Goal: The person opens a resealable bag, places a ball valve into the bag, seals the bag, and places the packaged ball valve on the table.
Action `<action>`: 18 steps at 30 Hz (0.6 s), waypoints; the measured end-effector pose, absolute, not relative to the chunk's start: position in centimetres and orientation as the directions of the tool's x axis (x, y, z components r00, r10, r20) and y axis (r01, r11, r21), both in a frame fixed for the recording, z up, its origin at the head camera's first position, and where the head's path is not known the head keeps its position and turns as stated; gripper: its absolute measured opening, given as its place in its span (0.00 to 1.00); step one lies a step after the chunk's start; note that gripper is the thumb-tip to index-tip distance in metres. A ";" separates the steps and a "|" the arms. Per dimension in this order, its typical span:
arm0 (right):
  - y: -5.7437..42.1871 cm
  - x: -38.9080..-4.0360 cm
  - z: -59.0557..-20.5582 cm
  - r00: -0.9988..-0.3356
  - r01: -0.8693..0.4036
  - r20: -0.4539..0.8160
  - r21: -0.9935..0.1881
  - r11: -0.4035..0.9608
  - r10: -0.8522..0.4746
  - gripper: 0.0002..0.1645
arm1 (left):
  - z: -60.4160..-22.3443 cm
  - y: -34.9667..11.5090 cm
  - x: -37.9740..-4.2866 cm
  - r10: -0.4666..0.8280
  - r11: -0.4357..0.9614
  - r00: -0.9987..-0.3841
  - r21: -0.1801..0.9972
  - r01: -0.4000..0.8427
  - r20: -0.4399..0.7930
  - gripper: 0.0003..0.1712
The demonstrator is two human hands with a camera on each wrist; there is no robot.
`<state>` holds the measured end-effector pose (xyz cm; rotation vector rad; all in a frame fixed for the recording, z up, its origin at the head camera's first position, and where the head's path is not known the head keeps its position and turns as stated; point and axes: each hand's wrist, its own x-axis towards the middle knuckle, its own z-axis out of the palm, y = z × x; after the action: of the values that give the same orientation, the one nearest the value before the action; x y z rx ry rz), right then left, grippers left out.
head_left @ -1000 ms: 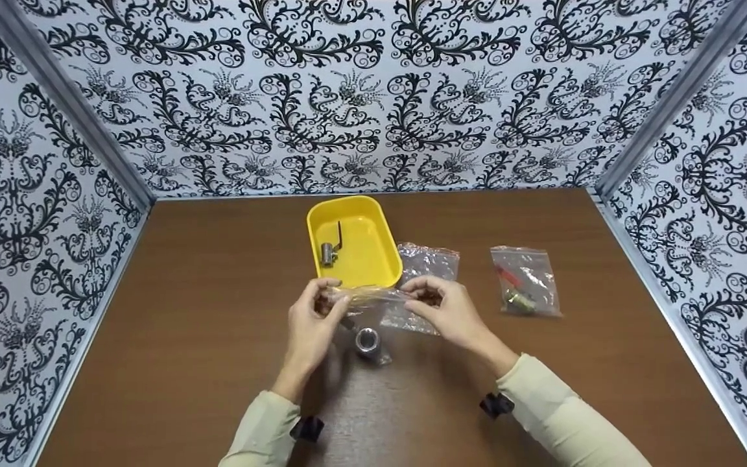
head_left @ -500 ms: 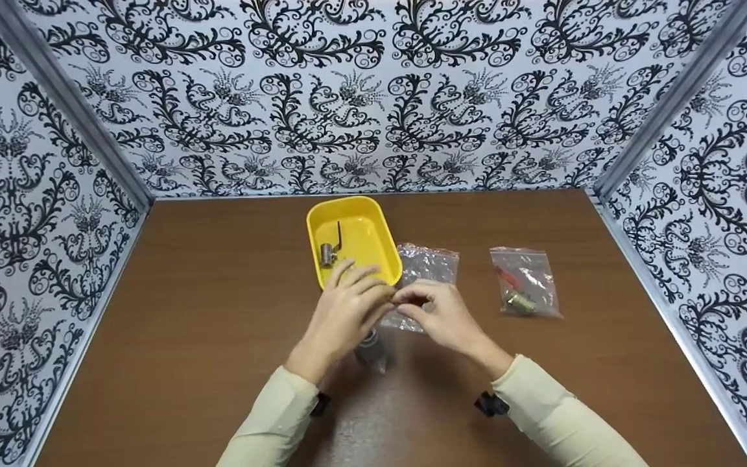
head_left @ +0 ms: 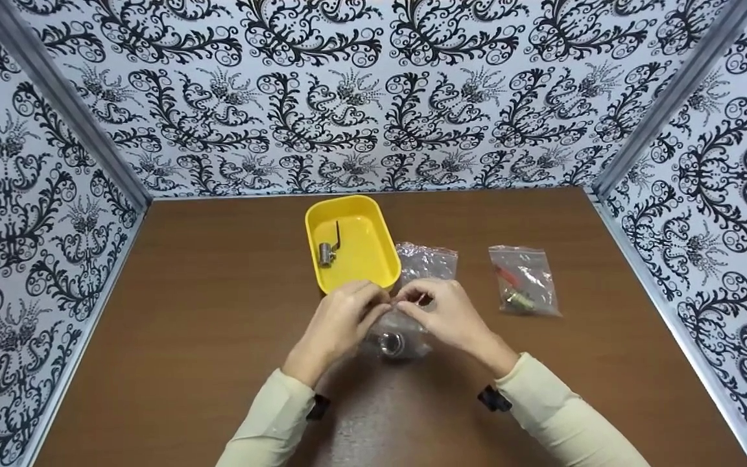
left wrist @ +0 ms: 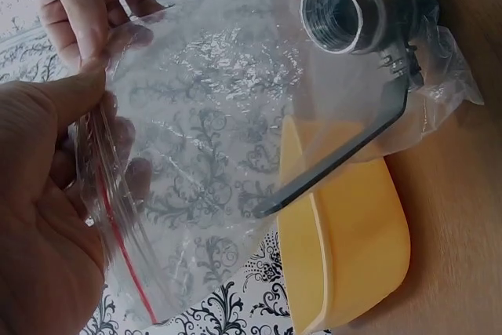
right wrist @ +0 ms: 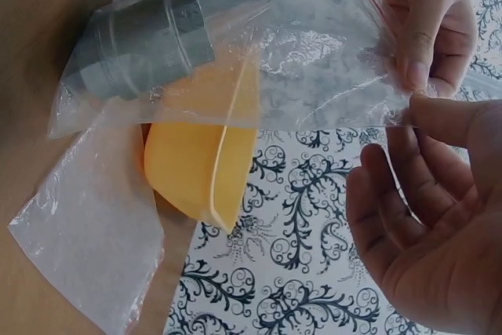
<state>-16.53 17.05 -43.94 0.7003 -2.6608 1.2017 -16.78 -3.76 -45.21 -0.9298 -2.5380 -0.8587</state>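
Observation:
A clear zip bag (left wrist: 204,76) with a red stripe along its seal hangs from both hands. Inside it, at the bottom, is a large metal ball valve (left wrist: 392,5) with a threaded opening and a long grey lever. My left hand (head_left: 341,318) pinches the bag's top edge between thumb and fingers. Meeting it at the fingertips, my right hand (head_left: 448,314) pinches a corner of the same edge. In the right wrist view the valve's body (right wrist: 145,45) lies sideways within the plastic.
Beyond the hands stands a yellow tray (head_left: 370,250) holding a smaller ball valve (head_left: 326,254) with a dark lever. A flat clear bag (head_left: 426,259) lies right of the tray. Farther right rests a zip bag (head_left: 524,285) containing a brass-coloured fitting and something red.
The left hand has slid rightward along the bag's top edge to meet the right hand, its spread fingers now curled in. The bagged valve has shifted right; the right hand has hardly moved.

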 end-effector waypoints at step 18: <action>17.1 -17.0 -44.3 -0.860 -0.508 0.385 -0.704 0.496 -0.335 0.04 | -45.5 -3.4 -16.6 0.390 0.603 -0.797 0.527 0.599 0.461 0.06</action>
<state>-17.03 17.07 -44.26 0.7258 -2.5417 1.2946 -16.56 -3.40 -45.52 -0.8048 -2.5330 -0.9951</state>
